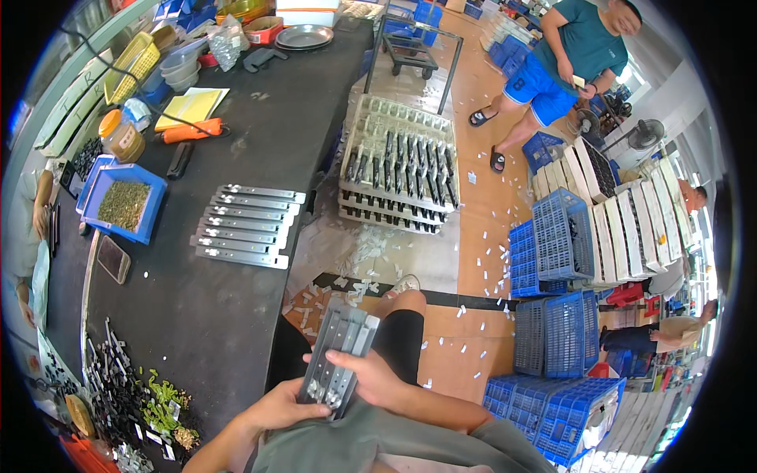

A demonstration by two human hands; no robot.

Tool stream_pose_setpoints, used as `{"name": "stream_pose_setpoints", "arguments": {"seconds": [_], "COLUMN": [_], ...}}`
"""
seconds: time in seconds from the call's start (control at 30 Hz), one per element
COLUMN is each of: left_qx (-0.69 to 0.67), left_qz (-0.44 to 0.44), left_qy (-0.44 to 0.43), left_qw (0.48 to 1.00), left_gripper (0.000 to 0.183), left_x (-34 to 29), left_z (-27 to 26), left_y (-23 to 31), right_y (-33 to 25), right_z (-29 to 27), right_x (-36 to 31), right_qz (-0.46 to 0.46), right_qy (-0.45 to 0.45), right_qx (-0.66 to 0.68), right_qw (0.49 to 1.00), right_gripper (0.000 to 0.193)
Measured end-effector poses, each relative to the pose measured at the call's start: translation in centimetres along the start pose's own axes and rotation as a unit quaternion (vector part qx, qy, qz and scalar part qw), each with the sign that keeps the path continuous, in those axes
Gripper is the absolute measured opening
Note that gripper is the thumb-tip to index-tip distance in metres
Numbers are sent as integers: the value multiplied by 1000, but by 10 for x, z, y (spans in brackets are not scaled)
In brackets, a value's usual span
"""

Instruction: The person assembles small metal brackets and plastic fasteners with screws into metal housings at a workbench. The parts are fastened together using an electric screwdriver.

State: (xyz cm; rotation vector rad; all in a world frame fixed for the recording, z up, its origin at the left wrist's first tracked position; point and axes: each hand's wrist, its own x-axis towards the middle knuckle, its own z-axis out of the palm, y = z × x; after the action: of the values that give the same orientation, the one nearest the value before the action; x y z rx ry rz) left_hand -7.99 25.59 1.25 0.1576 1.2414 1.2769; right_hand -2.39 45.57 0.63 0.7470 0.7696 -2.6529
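Over my lap I hold a small stack of metal drawer slides [344, 335], tilted and side by side. My left hand [285, 406] is closed around the lower left end, thumb across the front. My right hand [371, 377] grips the right side, its thumb lying over the rails. Small shiny fittings show at the stack's lower end. On the black bench to the left lies a neat row of several more drawer slides [246, 226], apart from my hands.
A blue bin [150, 217] of small parts and a phone [113, 260] lie on the bench. Black and green parts [162, 402] are heaped near its front. Beyond my knees stands a cart with stacked trays [394, 110]. Blue crates [556, 335] line the right; a person [572, 47] stands behind.
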Motion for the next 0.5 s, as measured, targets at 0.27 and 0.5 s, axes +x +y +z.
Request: {"name": "stream_pose_setpoints", "arguments": {"seconds": [0.27, 0.5], "left_qx": [-3, 52], "left_qz": [-63, 114], "left_qy": [-39, 98], "left_qw": [997, 987], "left_gripper": [28, 26], "left_x": [83, 228], "left_z": [18, 25], "left_y": [24, 116], "right_y": [-52, -132], "right_z": [-39, -145], "right_x": [8, 78], "right_qz": [-59, -261], "right_qy": [23, 234], "right_qx": [-21, -255], "right_qw": [998, 901], "right_gripper": [33, 35]}}
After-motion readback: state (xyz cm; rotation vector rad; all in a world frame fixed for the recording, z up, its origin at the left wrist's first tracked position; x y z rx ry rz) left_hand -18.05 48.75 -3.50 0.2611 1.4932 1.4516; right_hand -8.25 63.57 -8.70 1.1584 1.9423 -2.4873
